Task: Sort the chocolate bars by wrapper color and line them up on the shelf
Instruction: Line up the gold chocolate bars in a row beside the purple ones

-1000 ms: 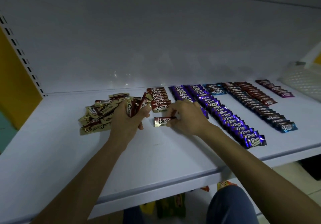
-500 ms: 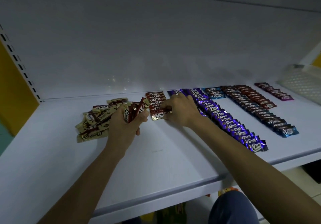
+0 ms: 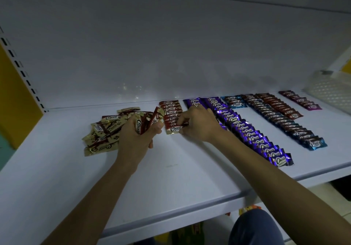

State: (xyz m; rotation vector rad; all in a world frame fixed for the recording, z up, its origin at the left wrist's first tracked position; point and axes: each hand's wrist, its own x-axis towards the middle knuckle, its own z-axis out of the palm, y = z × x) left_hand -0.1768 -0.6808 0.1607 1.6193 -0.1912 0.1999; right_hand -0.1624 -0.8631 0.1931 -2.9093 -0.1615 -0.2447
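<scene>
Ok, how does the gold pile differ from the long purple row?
The gold pile is a loose heap, bars at all angles; the long purple row is a neat overlapping line. The gold pile lies left, the long purple row right of centre. Both read Choco.

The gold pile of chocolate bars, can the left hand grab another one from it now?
Probably not easily. The left hand is right next to the gold pile with nothing between them, but its fingers already grip a bunch of bars, so they look full.
</scene>
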